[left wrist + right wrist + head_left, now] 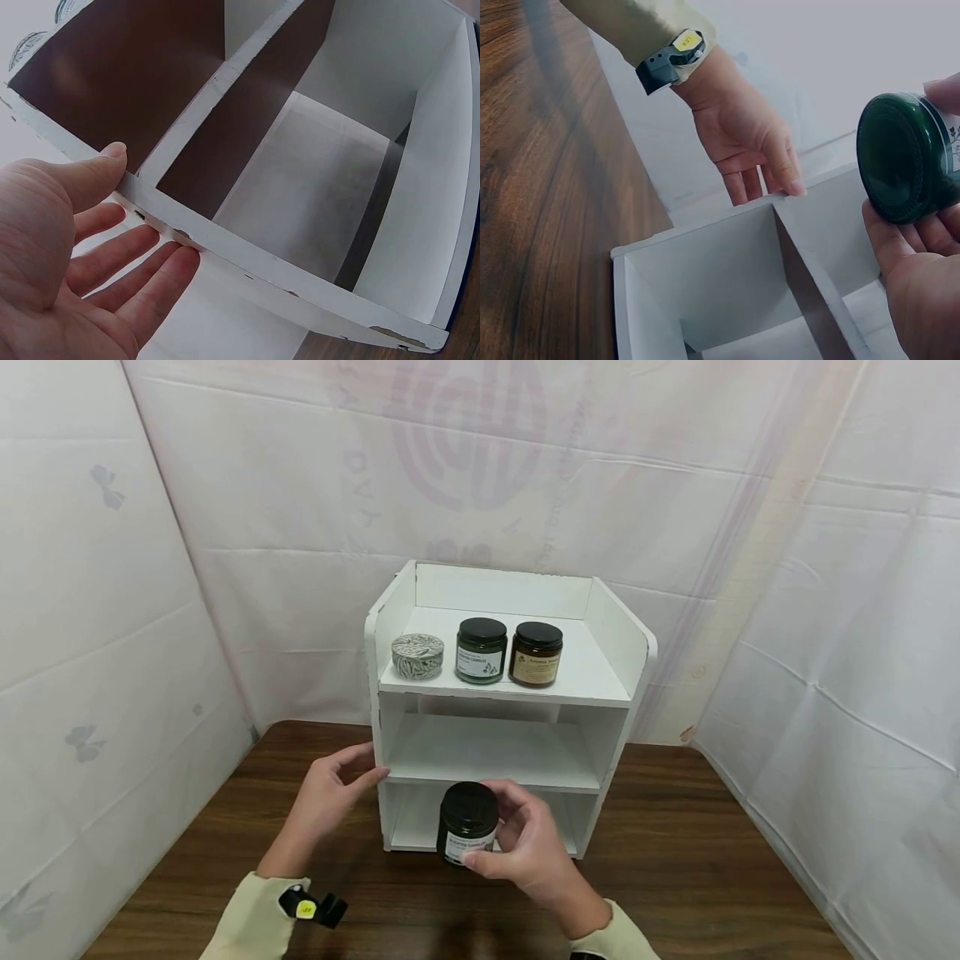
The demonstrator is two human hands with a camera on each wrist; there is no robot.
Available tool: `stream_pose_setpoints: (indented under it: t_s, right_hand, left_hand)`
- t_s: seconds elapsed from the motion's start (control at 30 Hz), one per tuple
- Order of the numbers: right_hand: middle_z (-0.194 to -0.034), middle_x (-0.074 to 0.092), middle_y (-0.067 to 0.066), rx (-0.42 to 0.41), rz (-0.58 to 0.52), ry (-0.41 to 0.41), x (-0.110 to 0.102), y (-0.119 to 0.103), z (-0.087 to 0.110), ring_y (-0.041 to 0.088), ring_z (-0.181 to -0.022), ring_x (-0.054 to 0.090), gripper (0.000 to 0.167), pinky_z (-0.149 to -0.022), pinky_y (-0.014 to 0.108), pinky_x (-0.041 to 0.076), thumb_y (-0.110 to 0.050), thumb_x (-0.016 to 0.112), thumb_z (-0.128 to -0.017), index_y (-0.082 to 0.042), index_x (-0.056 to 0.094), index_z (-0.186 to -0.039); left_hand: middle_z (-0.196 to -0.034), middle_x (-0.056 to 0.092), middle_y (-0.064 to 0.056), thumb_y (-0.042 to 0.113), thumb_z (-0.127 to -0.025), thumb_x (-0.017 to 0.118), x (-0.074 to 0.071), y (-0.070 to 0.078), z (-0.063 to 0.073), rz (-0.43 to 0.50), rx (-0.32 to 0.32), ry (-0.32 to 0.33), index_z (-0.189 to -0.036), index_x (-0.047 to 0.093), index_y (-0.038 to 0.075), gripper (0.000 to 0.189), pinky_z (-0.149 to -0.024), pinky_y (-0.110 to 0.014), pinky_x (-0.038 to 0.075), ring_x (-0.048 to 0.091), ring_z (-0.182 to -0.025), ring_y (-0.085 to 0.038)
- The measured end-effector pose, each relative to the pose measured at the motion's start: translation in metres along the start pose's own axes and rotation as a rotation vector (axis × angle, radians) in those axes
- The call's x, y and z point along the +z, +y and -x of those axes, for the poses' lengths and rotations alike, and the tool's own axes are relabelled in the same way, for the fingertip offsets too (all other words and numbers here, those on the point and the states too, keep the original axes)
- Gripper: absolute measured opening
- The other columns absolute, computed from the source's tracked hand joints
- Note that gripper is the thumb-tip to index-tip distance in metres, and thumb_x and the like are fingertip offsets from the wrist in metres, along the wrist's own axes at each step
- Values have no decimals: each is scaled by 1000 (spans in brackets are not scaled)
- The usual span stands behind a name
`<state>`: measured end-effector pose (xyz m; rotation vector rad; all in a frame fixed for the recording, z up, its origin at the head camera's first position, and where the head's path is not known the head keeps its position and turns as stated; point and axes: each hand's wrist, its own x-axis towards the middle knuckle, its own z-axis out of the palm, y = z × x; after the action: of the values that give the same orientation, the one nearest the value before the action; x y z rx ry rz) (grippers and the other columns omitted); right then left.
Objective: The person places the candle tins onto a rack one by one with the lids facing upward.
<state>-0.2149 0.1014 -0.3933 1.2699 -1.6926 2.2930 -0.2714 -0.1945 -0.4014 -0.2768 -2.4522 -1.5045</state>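
Note:
My right hand [532, 852] grips a dark green scented candle jar [468, 822] with a black lid and white label, in front of the shelf's lower levels. In the right wrist view, the green glass base of the jar [896, 161] faces the camera. My left hand [330, 797] holds the left side panel of a white three-level shelf [495, 785]. In the left wrist view, the thumb of the left hand [97, 247] lies at the panel's front edge, with the fingers along its outer face.
On the top level stand a patterned round tin [417, 657], a green candle jar [482, 652] and an amber candle jar [536, 656], side by side. The shelf rests on a dark wooden table [675, 843]. White cloth [300, 527] hangs behind and at both sides.

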Motion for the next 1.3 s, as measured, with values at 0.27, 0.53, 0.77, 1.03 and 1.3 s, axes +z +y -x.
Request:
stream_pose_setpoints:
  t_s: [0.27,0.53,0.77,1.03,1.3]
  right_hand:
    - [-121,69,2,16,20,26,-4,-10,-3,11,-108,64,61,-93,25,55,3,83,-79,18,51,-128]
    - [-121,68,11,13,23,37,-8,-18,-5,14,-108,64,66,-93,26,56,1,85,-78,23,47,-127]
    - [-121,68,9,28,50,57,-12,-23,-6,14,-107,63,64,-92,27,56,1,85,-78,20,50,-128]
    - [-122,68,8,31,96,83,-19,-34,-7,13,-108,64,63,-93,27,56,0,86,-78,15,53,-130]
    - [-121,70,3,25,151,98,-26,-44,-8,13,-107,66,61,-93,27,56,2,86,-77,11,56,-130]
  left_hand:
    - [-129,71,-16,33,-95,75,0,-1,1,17,-1,-2,-139,64,9,51,-82,-18,54,68,-116,-29]
    - [-130,71,-16,32,-95,76,1,-1,1,33,-3,-4,-138,64,8,51,-82,-17,53,67,-117,-29]
    - [-130,71,-15,33,-95,75,1,0,1,25,-9,0,-139,64,9,51,-83,-17,53,67,-118,-29]
    - [-128,71,-15,33,-95,75,2,0,1,2,-9,7,-138,64,9,50,-82,-19,53,67,-116,-28]
    - [-129,71,-16,32,-95,75,1,0,1,6,-10,3,-138,64,8,51,-82,-17,53,68,-117,-31]
